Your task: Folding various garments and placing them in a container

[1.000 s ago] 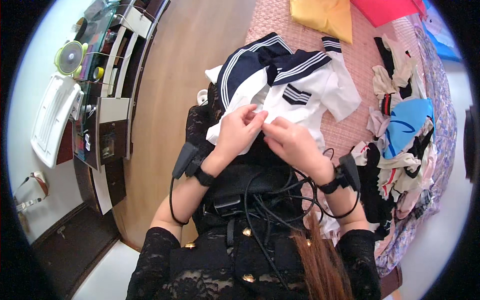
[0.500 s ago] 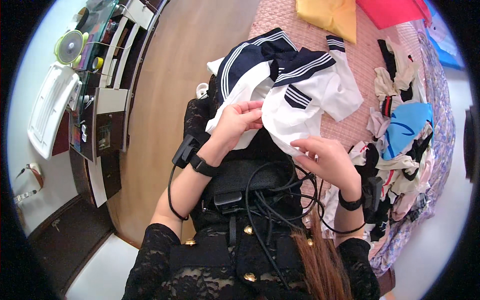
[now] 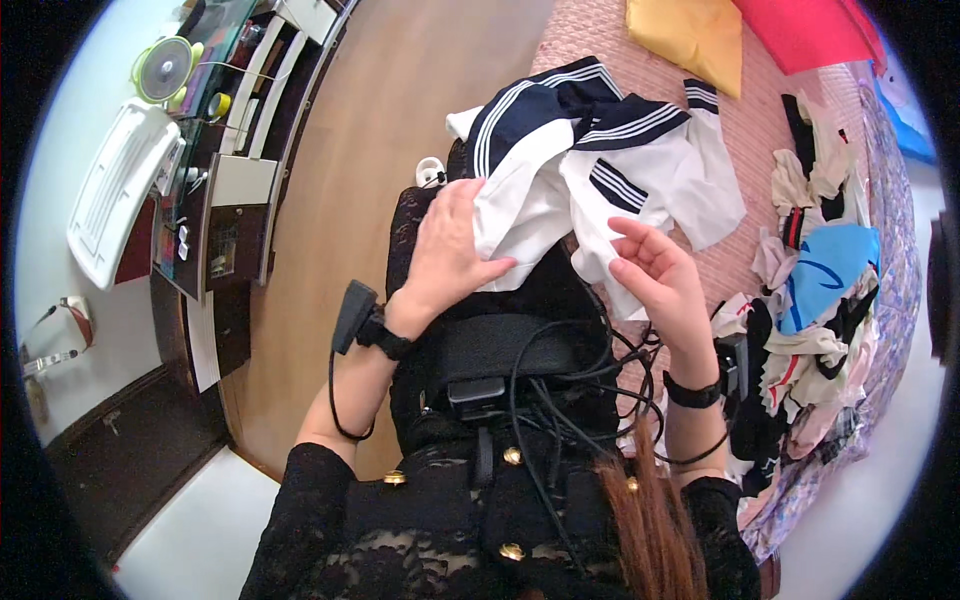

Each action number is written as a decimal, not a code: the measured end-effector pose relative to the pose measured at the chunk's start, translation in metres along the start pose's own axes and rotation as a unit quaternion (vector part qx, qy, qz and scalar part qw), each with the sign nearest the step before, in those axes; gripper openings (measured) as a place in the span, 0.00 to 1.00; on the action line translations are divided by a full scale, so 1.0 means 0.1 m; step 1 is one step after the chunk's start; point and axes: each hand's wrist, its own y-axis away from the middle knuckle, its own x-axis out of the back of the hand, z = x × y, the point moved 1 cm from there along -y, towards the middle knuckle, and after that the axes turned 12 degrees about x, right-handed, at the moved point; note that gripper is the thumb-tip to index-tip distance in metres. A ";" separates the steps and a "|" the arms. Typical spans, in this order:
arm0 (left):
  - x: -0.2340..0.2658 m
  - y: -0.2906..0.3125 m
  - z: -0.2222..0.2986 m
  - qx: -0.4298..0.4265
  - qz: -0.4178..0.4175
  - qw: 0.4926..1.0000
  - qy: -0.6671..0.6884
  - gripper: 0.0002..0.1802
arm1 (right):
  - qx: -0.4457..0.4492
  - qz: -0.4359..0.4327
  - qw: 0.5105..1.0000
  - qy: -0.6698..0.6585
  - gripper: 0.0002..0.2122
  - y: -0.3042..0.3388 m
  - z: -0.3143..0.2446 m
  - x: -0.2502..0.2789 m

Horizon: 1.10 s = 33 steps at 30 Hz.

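A white sailor blouse [image 3: 530,225] lies spread over my lap and the bed edge. Its navy collar [image 3: 545,100] has white stripes, and a striped navy pocket [image 3: 618,185] sits on its front. My left hand [image 3: 448,240] rests against the blouse's left edge, fingers stretched out and thumb apart. Beside the lower front on the right, my right hand [image 3: 655,275] has its fingers loosely bent and spread, with no cloth visibly gripped. Whether its fingertips touch the fabric, I cannot tell.
A heap of mixed clothes [image 3: 815,340] covers the right side of the pink bed [image 3: 740,130]. Yellow cloth [image 3: 690,40] and red cloth [image 3: 810,30] lie at the far end. Black cables [image 3: 540,390] hang across my lap. Shelving [image 3: 240,180] stands left beyond the wooden floor.
Both hands have let go of the blouse's front edges. The left hand has opened out along the left side; the right has risen slightly. The view has shifted a little.
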 end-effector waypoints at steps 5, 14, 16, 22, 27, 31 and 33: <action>0.00 -0.15 -0.04 0.219 -0.026 0.936 0.274 0.17 | 0.041 0.077 0.994 -0.061 0.17 -0.15 -0.06 -0.09; 0.20 -0.11 -0.35 0.334 -0.135 0.686 0.632 0.13 | 0.007 -0.021 0.995 -0.096 0.16 -0.23 -0.01 -0.31; 0.19 -0.10 -0.35 0.336 -0.132 0.680 0.639 0.13 | -0.007 -0.061 0.994 -0.086 0.16 -0.24 0.02 -0.35; 0.24 -0.04 -0.23 0.291 -0.117 0.784 0.535 0.11 | -0.043 -0.207 0.977 -0.009 0.12 -0.32 0.10 -0.32; 0.22 0.02 -0.12 0.205 -0.072 0.881 0.419 0.08 | -0.071 -0.060 0.995 0.027 0.12 -0.57 0.32 -0.05; 0.17 0.06 -0.14 0.201 -0.067 0.911 0.353 0.10 | -0.024 -0.006 0.990 0.137 0.12 -0.81 0.48 0.22; 0.14 0.06 -0.16 0.192 -0.056 0.918 0.343 0.11 | 0.059 0.001 0.975 0.214 0.11 -0.95 0.54 0.28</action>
